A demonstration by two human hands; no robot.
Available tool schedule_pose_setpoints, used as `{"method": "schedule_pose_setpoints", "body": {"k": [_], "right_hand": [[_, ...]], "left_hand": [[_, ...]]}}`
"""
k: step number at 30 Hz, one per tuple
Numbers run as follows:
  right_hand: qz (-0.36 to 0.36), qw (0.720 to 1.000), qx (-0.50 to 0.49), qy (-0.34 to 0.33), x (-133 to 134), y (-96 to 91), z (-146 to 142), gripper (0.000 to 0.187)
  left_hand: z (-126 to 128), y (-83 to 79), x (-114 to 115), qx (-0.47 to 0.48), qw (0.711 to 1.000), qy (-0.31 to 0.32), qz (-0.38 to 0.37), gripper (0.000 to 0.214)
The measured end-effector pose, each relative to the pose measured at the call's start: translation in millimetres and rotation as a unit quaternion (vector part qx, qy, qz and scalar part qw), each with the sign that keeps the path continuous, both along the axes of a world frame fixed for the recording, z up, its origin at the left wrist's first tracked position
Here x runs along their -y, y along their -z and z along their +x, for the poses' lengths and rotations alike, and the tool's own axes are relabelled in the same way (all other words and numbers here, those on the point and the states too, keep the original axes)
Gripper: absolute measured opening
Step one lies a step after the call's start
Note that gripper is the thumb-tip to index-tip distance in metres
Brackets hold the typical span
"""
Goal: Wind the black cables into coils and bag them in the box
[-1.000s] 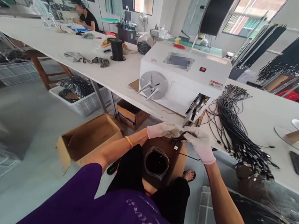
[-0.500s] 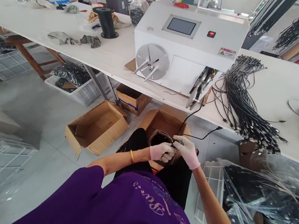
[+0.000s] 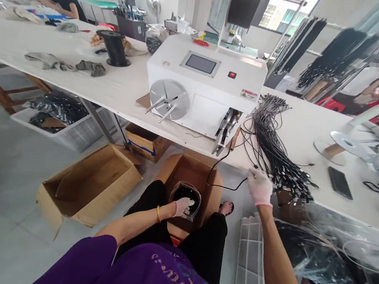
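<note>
My left hand (image 3: 183,206), in a white glove with a pink cuff, is over a clear plastic bag (image 3: 176,192) of dark items inside a cardboard box (image 3: 213,193) between my knees. Its fingers are curled; what they hold, if anything, is too small to make out. At the table's front edge, my right hand (image 3: 259,187), gloved alike, is closed on a black cable (image 3: 227,188) near its end. From there the cable loops through the air and up to the feed slot of a white winding machine (image 3: 211,107).
A bundle of black cables (image 3: 270,141) lies right of the machine, by a phone (image 3: 340,182) and a white spool (image 3: 331,150). A black spool (image 3: 114,49) stands left. Another open carton (image 3: 94,190) and a plastic crate (image 3: 252,268) flank me. People sit farther off.
My hands were together over the box. My right hand has moved right and up to the cable end at the table edge; my left has lowered to the bag. My view has tilted up.
</note>
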State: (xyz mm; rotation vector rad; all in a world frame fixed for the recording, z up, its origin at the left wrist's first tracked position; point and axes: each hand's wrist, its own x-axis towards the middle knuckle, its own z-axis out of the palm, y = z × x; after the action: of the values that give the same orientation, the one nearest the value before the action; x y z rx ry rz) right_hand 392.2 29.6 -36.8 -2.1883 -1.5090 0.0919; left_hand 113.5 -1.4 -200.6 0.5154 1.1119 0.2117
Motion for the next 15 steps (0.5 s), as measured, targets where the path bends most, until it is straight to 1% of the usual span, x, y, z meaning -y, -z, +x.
{"method": "schedule_pose_setpoints", "body": {"k": [2, 4, 6, 7, 8, 10, 12, 14, 15], "right_hand": [[-0.064, 0.994, 0.073, 0.049, -29, -17.3, 18, 0.041], [-0.114, 0.986, 0.093, 0.077, -48, -27.5, 25, 0.04], [-0.121, 0.985, 0.098, 0.081, -51, -30.6, 19, 0.036], [-0.114, 0.986, 0.097, 0.079, -46, -29.1, 11, 0.035], [-0.112, 0.986, 0.095, 0.075, -37, -25.5, -1, 0.034], [-0.113, 0.989, 0.08, 0.049, -9, -11.9, -31, 0.033], [-0.119, 0.992, 0.04, -0.018, 29, 6.3, -67, 0.027], [-0.118, 0.991, 0.044, -0.054, 67, 20.3, -99, 0.023], [-0.118, 0.989, 0.056, -0.072, 84, 22.7, -111, 0.021]], "left_hand": [[9, -3.6, -3, 0.013, 1.0, 0.014, 0.014, 0.036], [19, -12.3, -8, 0.04, 0.999, 0.023, 0.029, 0.037], [29, -27.1, -15, 0.072, 0.996, 0.028, 0.041, 0.039], [33, -36.6, -19, 0.089, 0.995, 0.028, 0.047, 0.039], [38, -47.2, -24, 0.107, 0.993, 0.023, 0.05, 0.04], [46, -69.4, -31, 0.156, 0.987, 0.009, 0.049, 0.04], [53, -88.6, -32, 0.208, 0.977, 0.006, 0.038, 0.037], [58, -100.6, -26, 0.233, 0.972, 0.019, 0.025, 0.03], [59, -103.6, -20, 0.235, 0.971, 0.025, 0.022, 0.025]]}}
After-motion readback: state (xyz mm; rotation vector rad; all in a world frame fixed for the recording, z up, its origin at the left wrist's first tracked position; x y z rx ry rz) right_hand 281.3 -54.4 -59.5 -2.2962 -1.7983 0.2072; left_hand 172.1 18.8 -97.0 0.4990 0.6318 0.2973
